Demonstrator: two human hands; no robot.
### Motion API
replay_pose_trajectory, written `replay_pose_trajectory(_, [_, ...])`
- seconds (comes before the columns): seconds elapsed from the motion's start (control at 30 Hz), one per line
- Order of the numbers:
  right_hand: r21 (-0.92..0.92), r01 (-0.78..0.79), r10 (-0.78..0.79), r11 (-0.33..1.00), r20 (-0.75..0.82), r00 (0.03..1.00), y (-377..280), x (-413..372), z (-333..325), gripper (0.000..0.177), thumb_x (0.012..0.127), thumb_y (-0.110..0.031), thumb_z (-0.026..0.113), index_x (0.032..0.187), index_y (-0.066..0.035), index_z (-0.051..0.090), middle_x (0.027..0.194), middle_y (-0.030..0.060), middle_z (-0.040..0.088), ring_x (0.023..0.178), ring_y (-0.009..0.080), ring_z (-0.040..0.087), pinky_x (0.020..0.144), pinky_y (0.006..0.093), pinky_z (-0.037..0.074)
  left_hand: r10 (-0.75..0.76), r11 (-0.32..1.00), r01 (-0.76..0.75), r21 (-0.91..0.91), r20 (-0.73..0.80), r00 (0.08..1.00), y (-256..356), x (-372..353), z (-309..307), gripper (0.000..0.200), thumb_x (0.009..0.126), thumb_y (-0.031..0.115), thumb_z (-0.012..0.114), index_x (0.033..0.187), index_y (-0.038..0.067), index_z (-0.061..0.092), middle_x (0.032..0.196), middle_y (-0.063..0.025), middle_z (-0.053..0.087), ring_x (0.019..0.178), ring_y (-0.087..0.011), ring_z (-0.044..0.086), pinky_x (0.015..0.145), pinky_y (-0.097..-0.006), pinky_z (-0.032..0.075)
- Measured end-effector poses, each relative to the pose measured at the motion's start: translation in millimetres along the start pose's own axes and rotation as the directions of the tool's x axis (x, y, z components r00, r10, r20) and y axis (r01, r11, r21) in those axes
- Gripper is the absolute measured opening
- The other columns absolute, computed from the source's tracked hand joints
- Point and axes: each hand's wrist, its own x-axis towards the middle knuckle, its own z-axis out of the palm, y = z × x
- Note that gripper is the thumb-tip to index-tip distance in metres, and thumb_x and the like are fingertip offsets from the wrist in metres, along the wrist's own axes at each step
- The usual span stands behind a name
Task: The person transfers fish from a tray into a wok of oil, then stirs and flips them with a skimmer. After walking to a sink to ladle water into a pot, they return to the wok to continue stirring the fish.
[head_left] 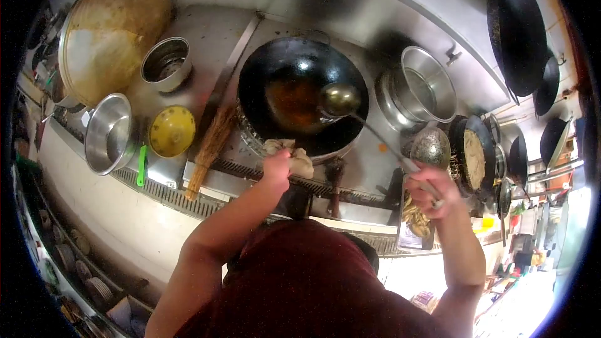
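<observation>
A large black wok sits on the stove in front of me, with brown liquid pooled in its bottom. My left hand is closed on a crumpled pale cloth at the wok's near rim. With my right hand I grip the handle of a long metal ladle. Its round bowl is over the right side of the wok, by the liquid.
Left of the wok stand a bamboo brush, a yellow bowl, a steel bowl and a pot. To the right are a steel basin, a dented round metal piece and a tray of food. Woks hang at far right.
</observation>
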Motion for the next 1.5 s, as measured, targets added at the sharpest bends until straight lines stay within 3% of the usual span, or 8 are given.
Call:
replay_pose_trajectory(0.33, [-0.444, 0.242, -0.349, 0.863, -0.177, 0.920, 71.9, 103.2, 56.6, 0.059, 0.072, -0.001, 0.055, 0.127, -0.003, 0.033, 0.061, 0.0097, 0.053, 0.037, 0.0171, 0.045, 0.031, 0.0294, 0.035, -0.338, 0.922, 0.279, 0.269, 0.205, 0.919, 28.2, -45.9, -51.1, 0.053, 0.080, 0.032, 0.060, 0.118, 0.001, 0.040, 0.100, -0.0150, 0.056, 0.084, -0.0253, 0.059, 0.067, -0.0384, 0.050])
replay_pose_trajectory(0.53, [-0.973, 0.169, -0.773, -0.157, 0.228, 0.593, 108.5, 61.0, -0.8, 0.060, 0.071, -0.007, 0.054, 0.128, -0.004, 0.035, 0.081, 0.0202, 0.060, 0.059, 0.0290, 0.059, 0.058, 0.0384, 0.048, 0.018, 0.767, -0.214, 0.605, 0.313, 0.950, -20.1, -42.2, -199.8, 0.026, 0.080, 0.026, 0.059, 0.086, 0.001, 0.055, 0.086, -0.0100, 0.062, 0.063, -0.0197, 0.061, 0.055, -0.0303, 0.048])
replay_pose_trajectory(0.67, [-0.965, -0.235, -0.809, 0.116, -0.229, 0.542, 146.8, 46.7, -6.0, 0.064, 0.072, -0.006, 0.051, 0.132, -0.006, 0.031, 0.114, 0.0231, 0.051, 0.099, 0.0302, 0.055, 0.080, 0.0326, 0.044, -0.131, 0.690, 0.063, 0.721, 0.039, 0.991, -33.6, -52.1, -261.7, 0.022, 0.077, 0.025, 0.057, 0.082, 0.004, 0.059, 0.078, -0.0107, 0.060, 0.068, -0.0195, 0.061, 0.057, -0.0303, 0.048])
replay_pose_trajectory(0.73, [-0.950, -0.278, -0.820, 0.145, -0.272, 0.504, 164.6, 49.2, -27.2, 0.068, 0.071, -0.004, 0.050, 0.134, -0.007, 0.025, 0.119, 0.0240, 0.049, 0.106, 0.0314, 0.052, 0.083, 0.0341, 0.043, 0.012, 0.313, -0.271, 0.910, 0.282, 0.959, -86.1, -13.9, -337.9, 0.022, 0.077, 0.026, 0.054, 0.084, 0.006, 0.061, 0.077, -0.0109, 0.059, 0.073, -0.0236, 0.061, 0.062, -0.0333, 0.049])
replay_pose_trajectory(0.9, [-0.804, 0.151, -0.687, 0.575, -0.374, 0.624, 185.6, 52.6, -94.6, 0.057, 0.074, -0.006, 0.051, 0.128, -0.005, 0.032, 0.081, 0.0117, 0.057, 0.067, 0.0203, 0.058, 0.075, 0.0290, 0.046, -0.411, -0.430, -0.611, 0.665, 0.458, 0.788, -95.8, 13.1, -353.9, 0.019, 0.078, 0.023, 0.051, 0.084, 0.011, 0.064, 0.085, -0.0126, 0.060, 0.085, -0.0298, 0.059, 0.071, -0.0390, 0.050])
replay_pose_trajectory(1.13, [-0.440, 0.338, -0.520, 0.832, -0.406, 0.751, 227.3, 113.2, -157.3, 0.058, 0.080, -0.015, 0.053, 0.130, 0.001, 0.028, 0.072, 0.0119, 0.059, 0.057, 0.0194, 0.056, 0.049, 0.0297, 0.046, -0.337, -0.648, -0.544, 0.533, 0.440, 0.833, -59.8, -37.0, -293.0, 0.019, 0.079, 0.017, 0.047, 0.082, 0.011, 0.065, 0.086, -0.0119, 0.060, 0.088, -0.0275, 0.059, 0.075, -0.0392, 0.048])
replay_pose_trajectory(1.3, [-0.964, -0.223, -0.511, 0.146, -0.267, 0.817, 244.3, 155.4, -207.8, 0.075, 0.080, -0.023, 0.054, 0.137, -0.003, 0.008, 0.080, 0.0203, 0.062, 0.075, 0.0339, 0.061, 0.069, 0.0421, 0.047, -0.124, -0.585, -0.316, 0.747, 0.303, 0.945, -104.6, -61.4, -340.4, 0.020, 0.079, 0.017, 0.046, 0.082, 0.010, 0.065, 0.087, -0.0131, 0.061, 0.090, -0.0281, 0.059, 0.076, -0.0393, 0.048])
replay_pose_trajectory(1.5, [-0.981, -0.131, -0.373, -0.144, -0.069, 0.925, 206.5, 122.3, -210.0, 0.077, 0.077, -0.030, 0.057, 0.135, -0.004, 0.013, 0.098, 0.0214, 0.060, 0.089, 0.0373, 0.058, 0.076, 0.0428, 0.045, -0.030, -0.663, -0.084, 0.744, 0.086, 0.996, -184.1, -129.3, -348.9, 0.019, 0.077, 0.016, 0.048, 0.079, 0.009, 0.065, 0.087, -0.0175, 0.062, 0.084, -0.0319, 0.060, 0.074, -0.0414, 0.048])
